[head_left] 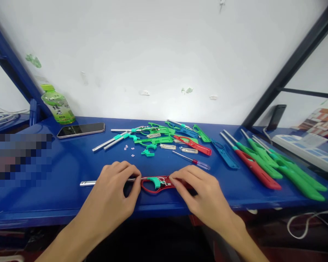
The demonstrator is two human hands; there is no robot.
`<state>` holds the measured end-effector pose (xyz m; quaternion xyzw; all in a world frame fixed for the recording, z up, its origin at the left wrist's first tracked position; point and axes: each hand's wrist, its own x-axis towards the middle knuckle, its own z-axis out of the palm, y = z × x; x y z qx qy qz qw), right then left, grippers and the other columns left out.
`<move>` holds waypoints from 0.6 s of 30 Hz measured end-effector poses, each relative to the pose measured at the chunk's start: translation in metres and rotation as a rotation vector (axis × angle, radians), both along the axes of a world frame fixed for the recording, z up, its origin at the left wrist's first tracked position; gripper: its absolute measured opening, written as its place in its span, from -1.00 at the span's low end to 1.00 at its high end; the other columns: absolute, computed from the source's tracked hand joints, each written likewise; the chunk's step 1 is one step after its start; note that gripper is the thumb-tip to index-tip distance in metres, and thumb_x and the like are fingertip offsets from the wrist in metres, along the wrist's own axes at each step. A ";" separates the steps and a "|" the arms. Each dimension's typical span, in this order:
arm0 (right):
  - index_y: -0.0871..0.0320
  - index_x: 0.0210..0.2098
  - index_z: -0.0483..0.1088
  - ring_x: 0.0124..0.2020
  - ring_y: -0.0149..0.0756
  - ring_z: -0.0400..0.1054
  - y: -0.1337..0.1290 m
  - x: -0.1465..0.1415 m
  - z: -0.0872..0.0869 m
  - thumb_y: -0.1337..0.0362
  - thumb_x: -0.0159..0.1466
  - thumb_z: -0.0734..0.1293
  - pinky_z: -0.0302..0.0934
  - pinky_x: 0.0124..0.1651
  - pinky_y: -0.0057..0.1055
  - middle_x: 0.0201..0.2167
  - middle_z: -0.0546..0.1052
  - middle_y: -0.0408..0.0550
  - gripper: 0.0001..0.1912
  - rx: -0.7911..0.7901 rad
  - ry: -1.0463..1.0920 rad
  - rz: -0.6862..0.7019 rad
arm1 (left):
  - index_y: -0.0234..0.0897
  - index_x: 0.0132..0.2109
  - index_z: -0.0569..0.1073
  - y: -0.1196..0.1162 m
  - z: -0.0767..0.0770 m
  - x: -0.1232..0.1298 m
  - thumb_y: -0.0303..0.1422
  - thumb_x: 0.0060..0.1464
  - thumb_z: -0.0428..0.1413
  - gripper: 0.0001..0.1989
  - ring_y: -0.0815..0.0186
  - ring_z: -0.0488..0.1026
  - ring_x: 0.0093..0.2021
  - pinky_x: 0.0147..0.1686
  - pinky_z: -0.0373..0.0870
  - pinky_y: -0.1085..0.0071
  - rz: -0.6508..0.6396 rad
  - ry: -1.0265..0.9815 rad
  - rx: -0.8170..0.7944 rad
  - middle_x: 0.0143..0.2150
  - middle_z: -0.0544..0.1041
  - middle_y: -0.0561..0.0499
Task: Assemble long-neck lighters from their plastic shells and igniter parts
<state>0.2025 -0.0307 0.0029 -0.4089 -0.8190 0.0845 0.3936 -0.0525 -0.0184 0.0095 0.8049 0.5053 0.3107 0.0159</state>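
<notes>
Low over the near edge of the blue table lies an opened red gas lighter (164, 188), its inside facing up. A teal trigger (155, 182) and thin white wires show in its shell, and a silver metal tube (87, 183) sticks out to the left. My left hand (112, 193) is closed in a pinch where the tube meets the shell. With thumb and fingertips pressed together, my right hand (205, 189) grips the handle end of the red shell. Its fingers hide part of the handle. Beyond my hands lies a screwdriver (200, 164) with a clear purple handle.
Mid-table is a pile of green lighter shells (158, 140), clear fuel tanks (168, 146) and tubes. Several assembled lighters (258, 169) lie at right, near a blue shell (224, 153). A phone (82, 129) and a green bottle (58, 105) are at back left, before the wall.
</notes>
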 end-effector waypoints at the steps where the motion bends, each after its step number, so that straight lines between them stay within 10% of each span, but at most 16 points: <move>1: 0.06 -0.11 0.54 -0.17 -0.22 0.55 0.004 0.000 0.003 0.33 0.52 0.30 0.40 -0.03 -0.26 -0.19 0.66 -0.06 -0.84 0.064 -0.010 -0.023 | -0.17 -0.15 0.59 0.004 0.002 -0.001 -0.29 0.36 -0.03 -0.71 0.04 0.57 -0.17 -0.12 0.42 0.05 0.029 0.056 0.011 -0.17 0.65 -0.07; 9: 0.17 -0.03 0.60 -0.11 0.00 0.54 0.081 -0.002 0.053 0.33 0.44 0.39 0.36 -0.07 -0.11 -0.18 0.65 0.08 -0.84 0.125 -0.712 -0.122 | -0.21 -0.07 0.63 0.059 0.028 -0.019 -0.35 0.26 0.04 -0.73 -0.10 0.63 -0.21 -0.28 0.44 0.15 0.213 0.246 -0.147 -0.16 0.70 -0.20; 18: 0.22 -0.16 0.54 -0.11 -0.02 0.52 0.114 -0.023 0.040 0.31 0.47 0.37 0.27 -0.12 -0.19 -0.18 0.62 0.17 -0.89 0.173 -0.795 -0.112 | -0.15 -0.19 0.59 0.076 0.023 -0.018 -0.34 0.22 0.17 -0.90 0.09 0.58 -0.28 -0.32 0.36 0.30 0.164 0.195 -0.201 -0.32 0.64 -0.04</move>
